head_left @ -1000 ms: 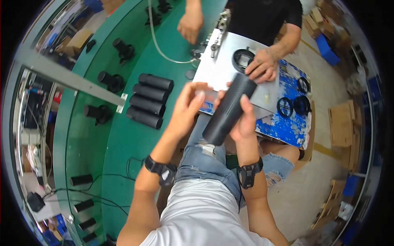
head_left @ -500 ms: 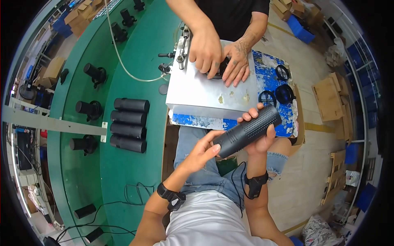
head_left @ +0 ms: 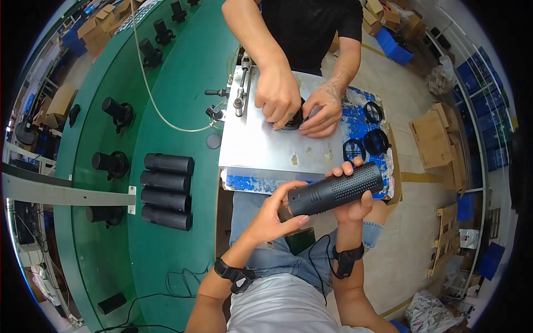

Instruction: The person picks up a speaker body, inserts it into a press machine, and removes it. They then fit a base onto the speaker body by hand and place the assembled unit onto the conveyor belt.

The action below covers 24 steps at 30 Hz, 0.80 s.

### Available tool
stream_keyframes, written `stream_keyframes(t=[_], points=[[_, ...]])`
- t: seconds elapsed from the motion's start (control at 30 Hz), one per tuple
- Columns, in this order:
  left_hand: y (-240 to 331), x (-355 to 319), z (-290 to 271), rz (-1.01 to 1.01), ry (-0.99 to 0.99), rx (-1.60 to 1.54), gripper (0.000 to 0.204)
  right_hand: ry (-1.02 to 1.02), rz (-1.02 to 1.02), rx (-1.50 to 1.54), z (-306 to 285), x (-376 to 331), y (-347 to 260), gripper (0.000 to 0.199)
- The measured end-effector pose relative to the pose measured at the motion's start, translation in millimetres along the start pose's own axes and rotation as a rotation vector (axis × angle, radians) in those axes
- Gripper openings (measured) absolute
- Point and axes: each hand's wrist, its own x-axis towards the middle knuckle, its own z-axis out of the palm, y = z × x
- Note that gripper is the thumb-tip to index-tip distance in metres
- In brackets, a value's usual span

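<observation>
A black perforated tube (head_left: 338,189) lies slantwise across both of my hands, above my lap. My right hand (head_left: 355,207) grips its dotted end, fingers over the far side and thumb on the near side. Around the slotted end curls my left hand (head_left: 270,217), its thumb stretched along the lower edge. Beyond the tube is a metal box (head_left: 261,151). Across from me, a co-worker's two hands (head_left: 300,105) work at a black round part (head_left: 294,119) on that box, partly hidden by the fingers.
On the green bench (head_left: 166,263) at left, several similar black tubes (head_left: 166,198) lie in a row. Black stands (head_left: 115,112) line the bench's far-left side. Round black rings (head_left: 376,142) sit on the worn blue surface at right. A pale hose (head_left: 149,99) loops toward the box.
The tube has turned closer to level, and my left hand has shifted round its end with the thumb lower. The view has tilted slightly, so the bench and box appear lower.
</observation>
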Motion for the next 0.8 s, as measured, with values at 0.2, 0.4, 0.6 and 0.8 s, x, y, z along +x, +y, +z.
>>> stream_keyframes(t=[0.2,0.4,0.6,0.8], points=[[6,11,-3,0.004,0.024,-0.033,0.066,-0.008,0.022,-0.019,3,16,-3,0.069],[0,13,-8,-0.026,0.034,-0.06,0.067,0.023,0.035,-0.035,2,20,3,0.067],[-1,14,-11,-0.021,0.056,-0.087,0.067,0.022,0.035,-0.018,4,21,6,0.067],[-2,20,-8,0.043,0.176,-0.061,0.067,0.006,-0.014,-0.06,6,29,1,0.068]])
